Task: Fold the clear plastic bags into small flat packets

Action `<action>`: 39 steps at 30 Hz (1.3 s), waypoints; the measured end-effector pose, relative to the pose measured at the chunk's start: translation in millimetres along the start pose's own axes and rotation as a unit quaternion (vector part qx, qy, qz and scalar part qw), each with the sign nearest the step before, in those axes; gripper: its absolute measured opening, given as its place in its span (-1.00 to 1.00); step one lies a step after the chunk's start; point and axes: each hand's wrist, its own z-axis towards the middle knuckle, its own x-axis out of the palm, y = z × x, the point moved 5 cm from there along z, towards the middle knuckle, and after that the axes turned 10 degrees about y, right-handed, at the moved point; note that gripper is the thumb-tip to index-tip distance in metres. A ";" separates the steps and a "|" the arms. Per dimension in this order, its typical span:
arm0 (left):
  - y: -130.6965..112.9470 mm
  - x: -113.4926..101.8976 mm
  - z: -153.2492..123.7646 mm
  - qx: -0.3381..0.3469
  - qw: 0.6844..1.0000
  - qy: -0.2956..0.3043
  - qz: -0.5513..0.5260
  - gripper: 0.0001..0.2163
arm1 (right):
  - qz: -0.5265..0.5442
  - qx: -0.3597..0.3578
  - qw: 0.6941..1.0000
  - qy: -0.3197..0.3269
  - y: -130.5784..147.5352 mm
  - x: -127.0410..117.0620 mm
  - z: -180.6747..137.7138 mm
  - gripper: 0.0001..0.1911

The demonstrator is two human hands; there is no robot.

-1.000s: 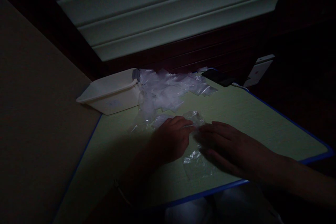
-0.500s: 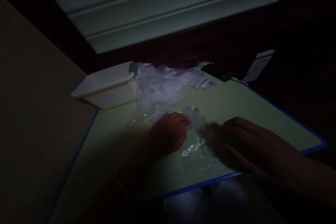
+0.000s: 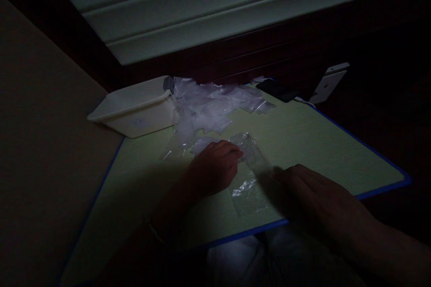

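Observation:
A small clear plastic bag [image 3: 249, 179] lies flat on the pale green mat [image 3: 303, 143], near the mat's front edge. My left hand [image 3: 215, 166] rests on the bag's upper left end, fingers curled and pressing it down. My right hand [image 3: 313, 197] lies flat on the mat at the bag's right edge, fingers stretched out towards the bag. The scene is very dark and the fingertips are hard to make out.
A heap of clear plastic bags [image 3: 212, 107] lies at the back of the mat. A white plastic tub [image 3: 134, 107] stands at the back left. A dark phone [image 3: 276, 89] and a white device [image 3: 328, 83] sit at the back right. The mat has a blue border.
My right hand has slid from the middle of the bag to the right and towards me, uncovering the bag. My left hand has stayed on the bag's upper end.

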 end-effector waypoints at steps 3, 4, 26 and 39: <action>0.6 -1.0 0.1 -0.002 1.000 -0.002 0.007 -0.74 | 0.000 -0.017 1.000 0.008 0.1 -1.7 0.3 -0.79; 0.8 -1.4 0.1 -0.003 1.000 -0.003 0.008 -0.74 | 0.000 -0.020 1.000 0.014 -0.1 -0.4 0.6 -0.80; -2.8 -1.0 0.3 -0.007 1.000 0.007 -0.013 -0.76 | -0.033 -0.003 0.999 -0.016 1.1 -4.4 6.3 -0.70; -4.2 0.0 0.6 -0.004 1.000 0.016 0.001 -0.75 | -0.019 0.100 0.995 0.013 -24.2 -5.3 5.5 -0.78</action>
